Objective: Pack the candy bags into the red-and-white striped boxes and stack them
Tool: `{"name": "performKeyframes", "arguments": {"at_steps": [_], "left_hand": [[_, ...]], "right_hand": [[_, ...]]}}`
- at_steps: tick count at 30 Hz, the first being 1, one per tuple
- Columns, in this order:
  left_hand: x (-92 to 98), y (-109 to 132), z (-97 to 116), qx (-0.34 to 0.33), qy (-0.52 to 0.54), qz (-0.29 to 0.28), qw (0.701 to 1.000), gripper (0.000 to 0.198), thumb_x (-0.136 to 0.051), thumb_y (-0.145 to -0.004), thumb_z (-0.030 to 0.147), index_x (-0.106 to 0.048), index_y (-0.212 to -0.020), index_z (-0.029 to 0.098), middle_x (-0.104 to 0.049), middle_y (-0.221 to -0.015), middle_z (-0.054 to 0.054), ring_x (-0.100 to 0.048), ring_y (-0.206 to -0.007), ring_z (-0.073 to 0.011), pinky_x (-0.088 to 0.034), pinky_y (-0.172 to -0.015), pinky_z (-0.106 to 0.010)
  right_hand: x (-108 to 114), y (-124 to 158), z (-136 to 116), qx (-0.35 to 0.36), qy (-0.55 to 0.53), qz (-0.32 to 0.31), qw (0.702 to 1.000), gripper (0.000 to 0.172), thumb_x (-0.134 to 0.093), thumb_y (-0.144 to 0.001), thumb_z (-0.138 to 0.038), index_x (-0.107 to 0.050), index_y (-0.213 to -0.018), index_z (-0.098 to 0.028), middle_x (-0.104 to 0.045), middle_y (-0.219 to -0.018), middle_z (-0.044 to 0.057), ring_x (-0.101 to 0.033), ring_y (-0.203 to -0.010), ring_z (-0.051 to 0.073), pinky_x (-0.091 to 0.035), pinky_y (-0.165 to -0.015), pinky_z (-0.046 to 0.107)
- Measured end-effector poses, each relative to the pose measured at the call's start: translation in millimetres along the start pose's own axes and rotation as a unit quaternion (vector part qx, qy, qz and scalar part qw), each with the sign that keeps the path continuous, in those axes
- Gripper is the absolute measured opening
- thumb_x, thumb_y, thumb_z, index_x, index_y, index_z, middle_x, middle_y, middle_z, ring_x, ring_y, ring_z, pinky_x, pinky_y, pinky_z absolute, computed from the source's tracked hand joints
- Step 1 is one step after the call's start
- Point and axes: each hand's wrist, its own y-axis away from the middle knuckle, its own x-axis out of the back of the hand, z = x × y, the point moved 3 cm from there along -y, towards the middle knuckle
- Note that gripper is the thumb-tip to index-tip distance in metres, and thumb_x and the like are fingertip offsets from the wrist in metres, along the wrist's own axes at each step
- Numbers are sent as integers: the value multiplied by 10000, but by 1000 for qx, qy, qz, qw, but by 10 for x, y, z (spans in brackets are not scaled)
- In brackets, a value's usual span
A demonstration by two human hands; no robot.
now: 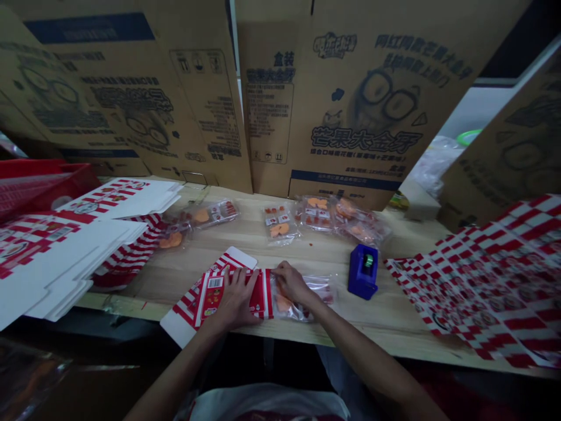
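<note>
My left hand [234, 301] lies spread over a flattened red-and-white striped carton box [214, 298], holding it on the wooden table [197, 275]. My right hand [291, 283] grips a transparent packet of orange snacks [302, 299] right beside the box's right end. The fingertips of that hand reach the box edge. One white flap of the box sticks out toward the back, and another corner lies at the table's front edge. My palms hide part of the box's printed face and of the packet.
Several more snack packets [315, 213] lie along the back of the table. A blue tape dispenser [363, 272] stands to the right. Stacks of red-and-white flat cartons [83, 225] fill the left, a red tray [39, 187] behind them, printed sheets [491, 280] at right, and upright cardboard sheets [350, 99] at the back.
</note>
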Motion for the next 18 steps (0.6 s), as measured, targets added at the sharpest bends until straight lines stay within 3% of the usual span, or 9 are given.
{"name": "performKeyframes", "arguments": {"at_steps": [2, 5, 9, 11, 15, 18], "left_hand": [[-36, -1, -11, -3, 1, -20, 1000, 1199, -759, -430, 642, -371, -1423, 93, -437, -1355, -261, -363, -1267, -427, -129, -1105, -621], [-74, -9, -21, -3, -1, -44, 999, 1220, -760, -415, 661, -373, -1428, 101, -442, -1359, -264, -372, -1262, -430, -119, -1106, -625], [-86, -17, -22, 5, -4, -58, 998, 1240, -756, -415, 678, -360, -1438, 100, -439, -1369, -274, -377, -1266, -438, -105, -1104, -632], [-88, -12, -32, 7, -1, -70, 998, 1261, -748, -412, 700, -346, -1446, 99, -407, -1402, -284, -348, -1296, -449, -101, -1102, -637], [-87, 10, -69, -13, 10, -109, 994, 1340, -738, -383, 747, -285, -1473, 111, -318, -1468, -295, -255, -1362, -469, -63, -1101, -647], [-77, 14, -93, -16, 13, -125, 992, 1346, -734, -393, 752, -263, -1481, 116, -260, -1497, -299, -221, -1380, -471, -53, -1099, -652]], "right_hand": [[-68, -45, 29, -3, -26, 44, 999, 283, -496, -810, -2, -720, -852, -169, -588, -960, 74, -554, -870, 167, -420, -771, 268], [-136, -67, -15, 36, -19, 57, 998, 252, -527, -810, -30, -717, -747, -182, -604, -1025, 81, -533, -977, 197, -418, -869, 322], [-160, -21, -27, 52, -6, 56, 997, 234, -551, -831, -103, -736, -864, -241, -621, -1135, 74, -514, -1122, 242, -225, -1077, 541], [-90, 74, 88, 14, -36, 113, 993, 237, -540, -820, -109, -730, -906, -223, -615, -1190, 95, -515, -1168, 249, -173, -1112, 561], [227, 506, 544, -133, -63, 267, 952, 353, -571, -804, -262, -657, -1126, -144, -573, -1268, 176, -495, -1223, 306, -336, -1072, 506], [398, 874, 797, -224, -113, 272, 929, 530, -572, -811, -446, -569, -1251, -151, -628, -1194, 166, -560, -1153, 324, -417, -1007, 500]]}}
